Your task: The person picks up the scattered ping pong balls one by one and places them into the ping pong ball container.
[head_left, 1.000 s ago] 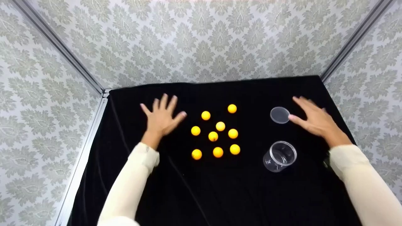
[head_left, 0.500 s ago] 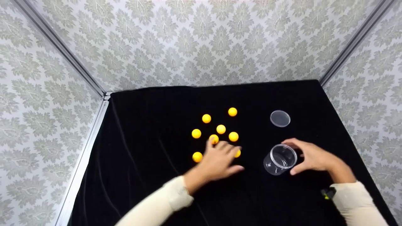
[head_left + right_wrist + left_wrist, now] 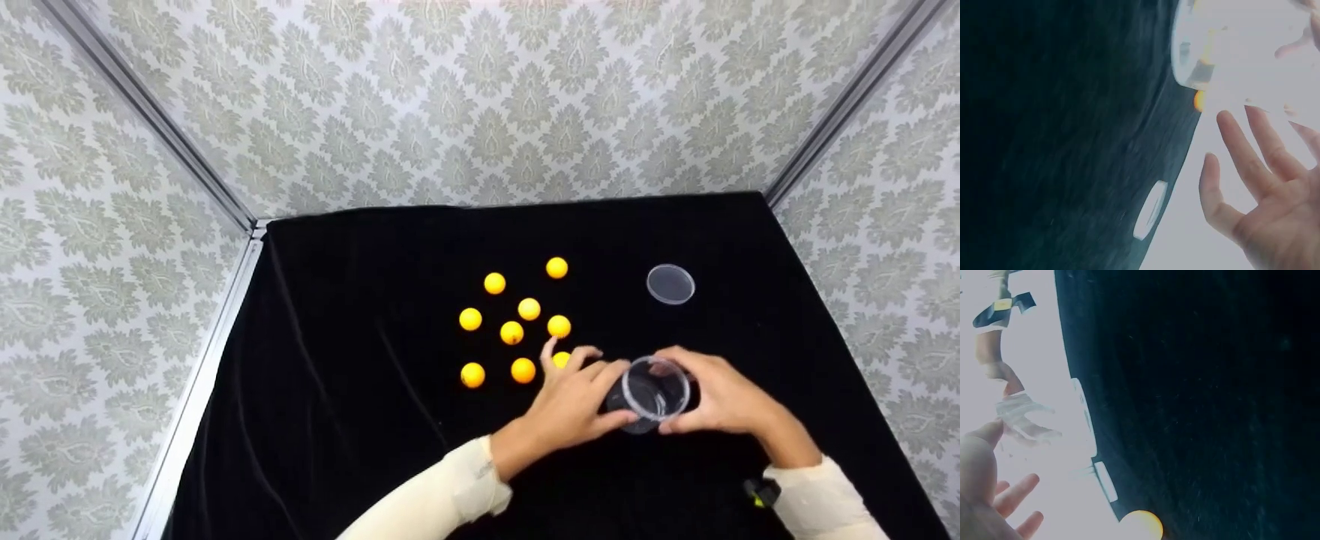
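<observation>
A clear, open-topped plastic jar [image 3: 651, 397] is between both hands, leaning slightly. My right hand [image 3: 724, 394] grips its right side, thumb near me and fingers on the far side. From the left, my left hand [image 3: 570, 401] holds the jar, its thumb along the near side and fingertips by the rim. The left hand's outer fingers reach toward the orange balls [image 3: 511, 333] and partly cover one. Bright glare in both wrist views blurs where fingers meet the jar. Whether its base touches the cloth I cannot tell.
A clear round lid [image 3: 670, 284] lies on the black cloth [image 3: 360, 300] behind the jar. Several orange balls are spread left of the jar. Patterned wall panels [image 3: 487, 97] border the table at the back and sides.
My right hand has come down from near the lid to the jar, which has shifted slightly left and nearer. My left hand has swept from the far left, over the balls, to the jar.
</observation>
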